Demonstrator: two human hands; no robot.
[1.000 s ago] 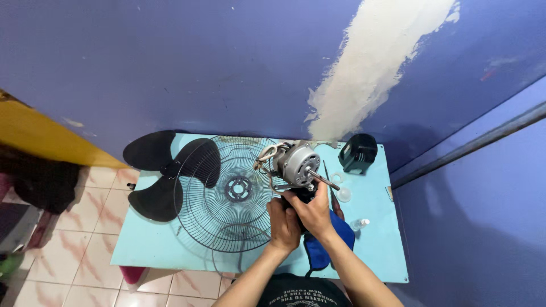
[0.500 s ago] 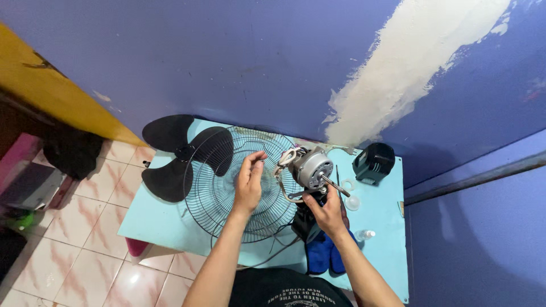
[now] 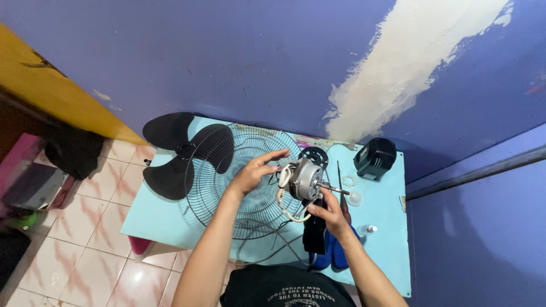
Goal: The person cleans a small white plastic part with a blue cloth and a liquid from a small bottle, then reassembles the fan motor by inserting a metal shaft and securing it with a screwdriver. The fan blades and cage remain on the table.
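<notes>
R hand [image 3: 330, 213] clamped under the fan motor [image 3: 306, 180], L hand [image 3: 256, 170] half-open, fingertips on wiring at 9 o'clock. Best keep shaft level, support firm.

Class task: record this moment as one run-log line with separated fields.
left hand: at motor wires | right hand: holds fan motor from below | wire fan guard: flat on table | blade: beside guard

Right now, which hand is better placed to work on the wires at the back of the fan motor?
Probably the left hand: its fingers reach toward the white wires at the rear of the fan motor. The right hand supports the motor from below, near the shaft.
</notes>
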